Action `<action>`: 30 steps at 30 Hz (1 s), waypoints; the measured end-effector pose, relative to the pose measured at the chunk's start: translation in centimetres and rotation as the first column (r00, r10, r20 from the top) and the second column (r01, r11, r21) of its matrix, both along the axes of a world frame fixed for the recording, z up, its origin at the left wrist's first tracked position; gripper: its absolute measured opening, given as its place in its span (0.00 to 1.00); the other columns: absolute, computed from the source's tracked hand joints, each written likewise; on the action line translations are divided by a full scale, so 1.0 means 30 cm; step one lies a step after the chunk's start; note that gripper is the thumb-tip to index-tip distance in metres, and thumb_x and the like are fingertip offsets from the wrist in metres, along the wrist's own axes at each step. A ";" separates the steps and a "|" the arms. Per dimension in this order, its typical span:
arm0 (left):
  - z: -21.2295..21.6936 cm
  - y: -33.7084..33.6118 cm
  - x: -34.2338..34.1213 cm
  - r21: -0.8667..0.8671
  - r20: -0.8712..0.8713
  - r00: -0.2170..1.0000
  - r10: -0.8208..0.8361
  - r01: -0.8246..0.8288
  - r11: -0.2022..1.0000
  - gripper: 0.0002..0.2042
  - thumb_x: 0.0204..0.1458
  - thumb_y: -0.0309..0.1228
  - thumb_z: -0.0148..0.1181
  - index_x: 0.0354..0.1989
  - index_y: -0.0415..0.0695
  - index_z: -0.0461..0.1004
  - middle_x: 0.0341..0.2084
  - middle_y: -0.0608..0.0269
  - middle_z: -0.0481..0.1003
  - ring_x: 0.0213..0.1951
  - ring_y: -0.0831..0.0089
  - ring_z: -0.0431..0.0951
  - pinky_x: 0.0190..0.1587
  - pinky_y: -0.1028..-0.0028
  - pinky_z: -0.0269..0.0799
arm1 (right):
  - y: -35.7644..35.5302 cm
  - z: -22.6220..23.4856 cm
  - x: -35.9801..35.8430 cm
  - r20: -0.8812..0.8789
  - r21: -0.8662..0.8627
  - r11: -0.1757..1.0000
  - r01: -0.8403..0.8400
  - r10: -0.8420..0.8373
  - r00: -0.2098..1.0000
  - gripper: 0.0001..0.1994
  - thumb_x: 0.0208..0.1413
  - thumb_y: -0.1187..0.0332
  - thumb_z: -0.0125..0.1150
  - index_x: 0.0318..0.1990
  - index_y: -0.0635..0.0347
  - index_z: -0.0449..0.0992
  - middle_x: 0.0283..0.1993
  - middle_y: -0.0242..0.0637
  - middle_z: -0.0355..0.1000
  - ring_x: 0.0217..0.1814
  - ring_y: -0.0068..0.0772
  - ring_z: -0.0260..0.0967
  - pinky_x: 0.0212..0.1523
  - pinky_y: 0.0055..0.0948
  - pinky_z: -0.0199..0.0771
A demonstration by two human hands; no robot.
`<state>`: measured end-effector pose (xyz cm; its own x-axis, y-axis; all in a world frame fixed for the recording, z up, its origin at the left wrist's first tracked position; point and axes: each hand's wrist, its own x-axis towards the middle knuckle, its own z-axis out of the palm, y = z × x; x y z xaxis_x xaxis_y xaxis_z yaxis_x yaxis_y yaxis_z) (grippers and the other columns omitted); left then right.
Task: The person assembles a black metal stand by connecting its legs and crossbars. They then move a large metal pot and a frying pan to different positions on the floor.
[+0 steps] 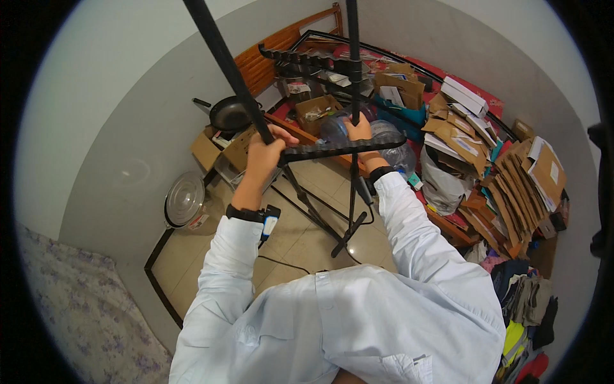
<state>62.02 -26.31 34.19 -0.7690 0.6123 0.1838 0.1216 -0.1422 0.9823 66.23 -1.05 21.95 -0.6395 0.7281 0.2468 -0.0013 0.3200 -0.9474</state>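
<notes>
Beige floor tiles (pixel 300 237) are seen below a black metal drying rack with notched arms (pixel 345 148), held at chest height. Its slanted pole is gripped by the left hand (pixel 263 153), fingers wrapped tight around it; the upright pole is clasped by the right hand (pixel 359 131), fingers closed. Flattened brown cardboard boxes (pixel 511 173) are piled to the right, white flat boxes (pixel 464 95) behind them. Open floor is left only between the rack's feet and the grey wall (pixel 128 128).
</notes>
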 end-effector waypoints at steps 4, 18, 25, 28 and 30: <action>0.039 -0.025 -0.091 0.010 -0.128 0.992 0.018 -0.017 1.000 0.06 0.40 0.16 0.45 0.26 0.36 0.68 0.25 0.51 0.76 0.29 0.68 0.76 0.36 0.73 0.73 | 0.053 -0.002 0.096 -0.042 -0.008 1.000 -0.003 0.003 0.999 0.10 0.50 0.67 0.59 0.34 0.64 0.67 0.26 0.42 0.69 0.27 0.38 0.68 0.30 0.33 0.67; -0.123 -0.084 -0.310 0.196 -0.282 0.948 0.148 -0.094 0.976 0.04 0.43 0.16 0.48 0.26 0.38 0.65 0.21 0.58 0.72 0.23 0.71 0.73 0.27 0.75 0.69 | 0.130 0.128 0.470 -0.221 -0.049 0.986 0.159 -0.166 0.961 0.08 0.51 0.70 0.59 0.30 0.60 0.65 0.16 0.30 0.61 0.14 0.22 0.59 0.17 0.24 0.59; -0.131 -0.079 -0.315 0.118 -0.304 0.935 0.185 -0.156 0.981 0.04 0.42 0.16 0.48 0.23 0.39 0.66 0.20 0.62 0.71 0.23 0.73 0.71 0.29 0.76 0.68 | 0.121 0.204 0.590 -0.159 0.046 0.973 0.227 -0.218 0.963 0.10 0.52 0.66 0.60 0.32 0.60 0.67 0.17 0.28 0.60 0.15 0.21 0.59 0.17 0.22 0.61; -0.138 -0.066 -0.330 0.187 -0.439 0.877 0.197 -0.125 0.974 0.04 0.42 0.17 0.48 0.22 0.40 0.66 0.21 0.63 0.71 0.25 0.75 0.70 0.31 0.76 0.66 | 0.122 0.246 0.623 -0.163 0.007 0.977 0.213 -0.209 0.964 0.08 0.52 0.69 0.59 0.31 0.60 0.65 0.19 0.29 0.61 0.15 0.22 0.61 0.16 0.24 0.60; -0.152 -0.060 -0.352 0.182 -0.443 0.876 0.189 -0.119 0.976 0.04 0.45 0.18 0.49 0.23 0.40 0.63 0.21 0.62 0.71 0.27 0.74 0.70 0.35 0.76 0.66 | 0.128 0.259 0.638 -0.157 0.006 0.971 0.239 -0.235 0.959 0.08 0.52 0.69 0.59 0.31 0.60 0.65 0.19 0.29 0.61 0.15 0.22 0.61 0.16 0.24 0.60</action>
